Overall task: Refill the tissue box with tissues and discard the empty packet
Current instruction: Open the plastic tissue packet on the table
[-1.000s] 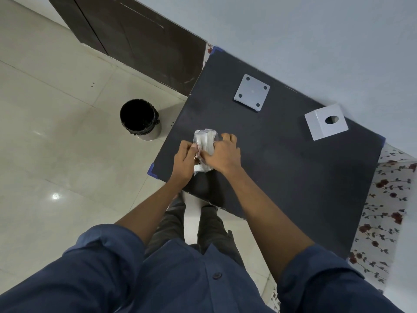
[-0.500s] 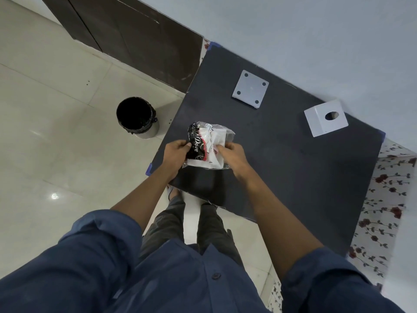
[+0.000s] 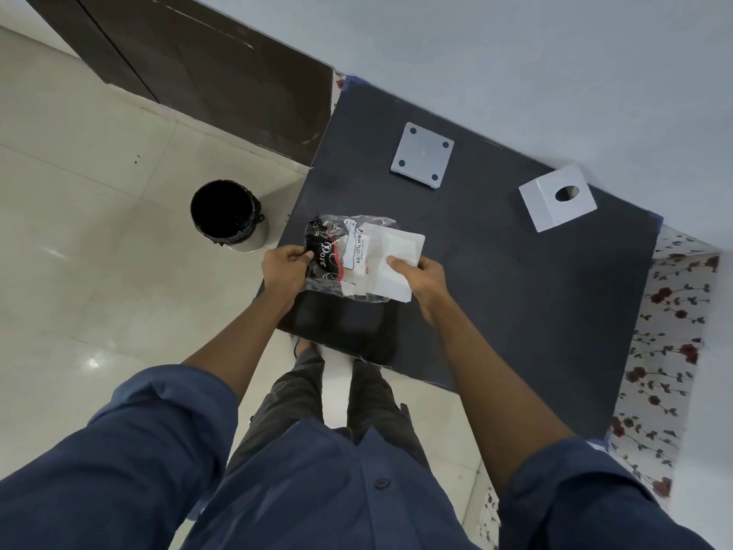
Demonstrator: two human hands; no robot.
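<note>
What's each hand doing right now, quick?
Left hand: closed, pinching the packet at its dark end.
Right hand: closed, gripping the tissues sticking out of the packet.

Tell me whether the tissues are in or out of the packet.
Partly out. The white tissues stick out of the packet on its right, pinched by the right hand.

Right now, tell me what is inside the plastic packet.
A white tissue stack sits partly inside the plastic packet, its right end sticking out, pinched by the right hand. The left hand grips the packet's dark printed end, which hides anything there.
</note>
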